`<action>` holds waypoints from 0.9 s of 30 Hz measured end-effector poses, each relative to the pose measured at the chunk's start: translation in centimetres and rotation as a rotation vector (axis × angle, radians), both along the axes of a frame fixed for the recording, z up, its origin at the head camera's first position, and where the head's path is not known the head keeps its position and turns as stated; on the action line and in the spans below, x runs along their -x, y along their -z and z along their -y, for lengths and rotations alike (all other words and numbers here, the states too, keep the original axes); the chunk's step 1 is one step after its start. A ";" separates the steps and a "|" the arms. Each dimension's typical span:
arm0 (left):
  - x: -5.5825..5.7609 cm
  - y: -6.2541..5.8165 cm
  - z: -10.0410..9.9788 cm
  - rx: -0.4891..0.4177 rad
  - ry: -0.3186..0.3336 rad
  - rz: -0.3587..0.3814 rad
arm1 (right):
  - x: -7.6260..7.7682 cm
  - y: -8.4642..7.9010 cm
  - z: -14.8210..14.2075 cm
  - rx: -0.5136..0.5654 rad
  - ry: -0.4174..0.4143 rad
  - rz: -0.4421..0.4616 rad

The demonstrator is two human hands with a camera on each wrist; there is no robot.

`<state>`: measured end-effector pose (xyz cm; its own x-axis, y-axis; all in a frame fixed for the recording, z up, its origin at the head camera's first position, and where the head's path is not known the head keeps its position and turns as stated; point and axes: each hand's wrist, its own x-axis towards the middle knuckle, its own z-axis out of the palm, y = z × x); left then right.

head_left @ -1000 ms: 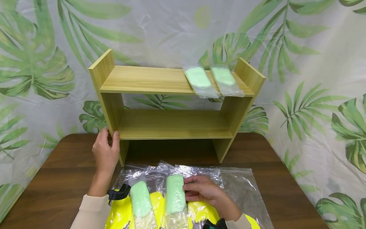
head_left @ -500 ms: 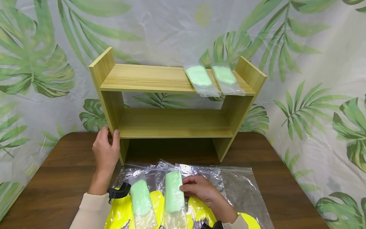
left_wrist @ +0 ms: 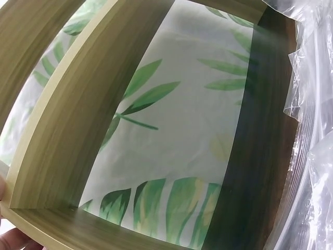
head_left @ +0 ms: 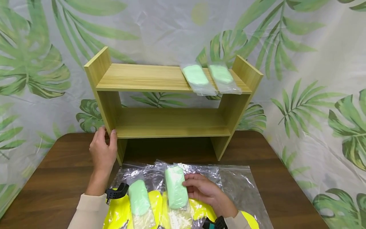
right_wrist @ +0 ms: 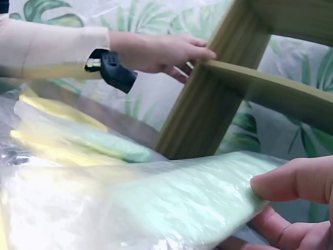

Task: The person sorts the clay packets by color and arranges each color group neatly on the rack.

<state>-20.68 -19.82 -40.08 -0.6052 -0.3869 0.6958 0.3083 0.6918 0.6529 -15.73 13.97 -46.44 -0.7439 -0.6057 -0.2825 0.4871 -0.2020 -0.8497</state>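
A pale green, soft-looking slab in a clear plastic bag (head_left: 176,187) is pinched along its right edge between the thumb and fingers of my right hand (head_left: 203,192). In the right wrist view, that bagged green slab (right_wrist: 203,200) stretches away from my thumb. My left hand (head_left: 103,151) grips the front edge of the left side panel of a small wooden shelf (head_left: 171,132), thumb at the front and fingers outside. A second bagged green slab (head_left: 139,198) lies to the left of the held one. Two similar bagged slabs (head_left: 195,75) rest on the shelf's top board, toward its right end.
Large clear zip bags with bright yellow contents (head_left: 117,210) lie at the front of the brown wooden table (head_left: 54,184). Behind the shelf hangs a leaf-patterned cloth (head_left: 160,31). The shelf's upright sides rise above its top board.
My right hand has raised the bagged green slab slightly away from me and a little to the right. My left hand keeps its place on the shelf's side panel.
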 end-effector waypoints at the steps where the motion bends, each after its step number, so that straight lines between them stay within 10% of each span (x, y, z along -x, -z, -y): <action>1: 0.0 0.0 0.0 0.001 0.000 -0.001 | 0.1 0.0 -0.1 0.017 -0.006 0.008; 27: 0.0 0.1 0.1 -0.008 0.009 0.003 | -0.2 -0.1 0.5 0.012 0.094 0.042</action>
